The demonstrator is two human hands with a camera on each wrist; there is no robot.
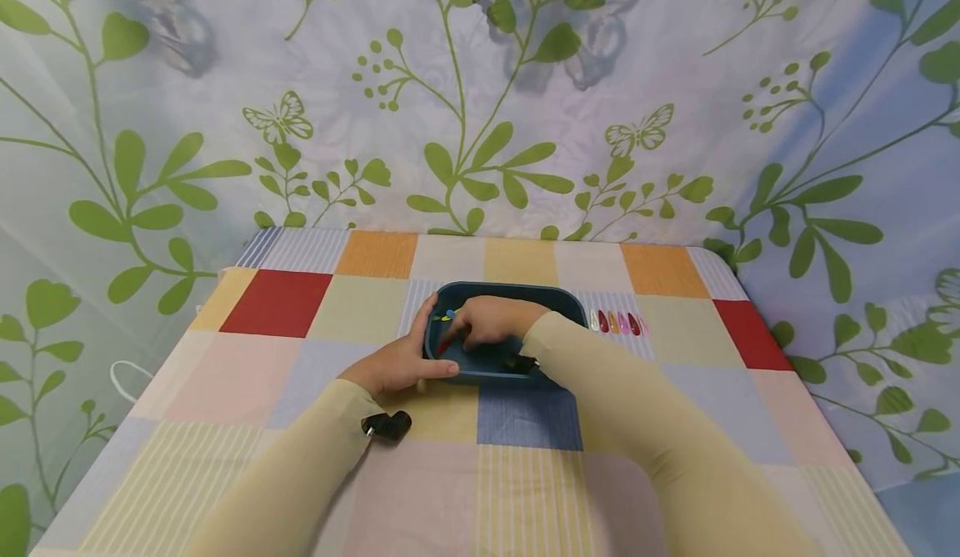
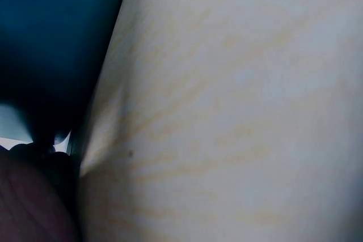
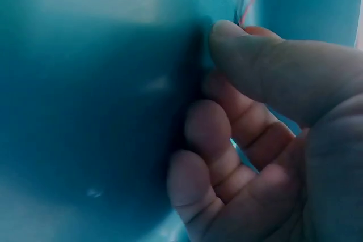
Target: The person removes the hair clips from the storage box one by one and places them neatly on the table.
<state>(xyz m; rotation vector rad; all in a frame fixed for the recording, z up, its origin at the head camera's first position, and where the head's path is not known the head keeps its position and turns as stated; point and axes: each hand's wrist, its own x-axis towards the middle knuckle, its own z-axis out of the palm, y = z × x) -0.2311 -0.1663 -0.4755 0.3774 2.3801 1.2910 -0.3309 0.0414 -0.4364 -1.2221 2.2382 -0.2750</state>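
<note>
A dark teal tub (image 1: 557, 295) is sitting on a checked cloth (image 1: 277, 303) showing red, orange, blue, pink and striped squares; beige sleeves (image 1: 615, 390) and green-leafed white curtain (image 1: 480, 90) are showing.

Pale sleeve (image 2: 238, 106) beside blue tray wall (image 2: 51, 32).

Head view is bright and evenly lit, soft light, only faint shadows under the arms on the checked tablecloth (image 1: 525, 474). The backdrop bows outward towards the corners. Left wrist view is dim and fully out of focus, a pale sleeve (image 2: 238, 106) filling it. Right wrist view is blurred too, the blue tray (image 3: 96, 100) shadowed beside the fingers (image 3: 198, 134).
</note>
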